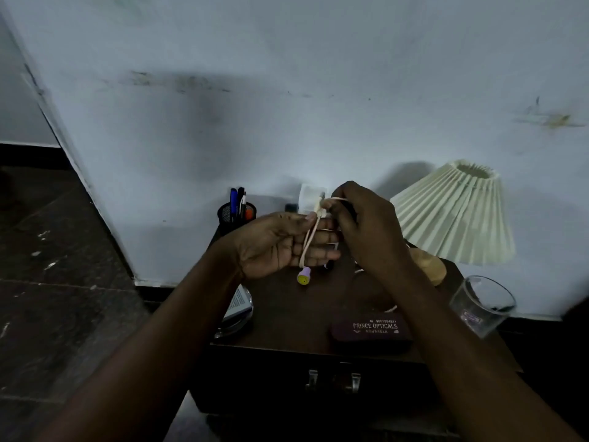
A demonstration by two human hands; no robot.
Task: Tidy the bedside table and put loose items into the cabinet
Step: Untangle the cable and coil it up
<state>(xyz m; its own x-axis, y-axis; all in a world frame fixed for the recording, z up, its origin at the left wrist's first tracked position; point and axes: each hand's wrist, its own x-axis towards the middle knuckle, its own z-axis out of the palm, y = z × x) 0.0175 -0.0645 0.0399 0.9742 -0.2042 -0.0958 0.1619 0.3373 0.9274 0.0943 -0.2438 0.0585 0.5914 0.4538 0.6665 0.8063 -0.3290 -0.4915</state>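
A pale cable [308, 239] with a purple and yellow end cap [303, 275] is held above the dark wooden bedside table [293, 311]. My left hand [280, 244] is palm up, its thumb pinning the cable against the fingers. My right hand [366, 224] pinches the cable's upper loop just to the right of the left hand. The end cap hangs below my left hand. On the table's front lies a maroon glasses case [371, 333]. The cabinet front [287, 378] below shows two metal handles [333, 379].
A black mesh pen holder [236, 212] stands at the table's back left. A pleated cream lamp [455, 215] leans at the right, a clear glass [481, 306] in front of it. A booklet on a round dish [239, 309] sits at the left edge.
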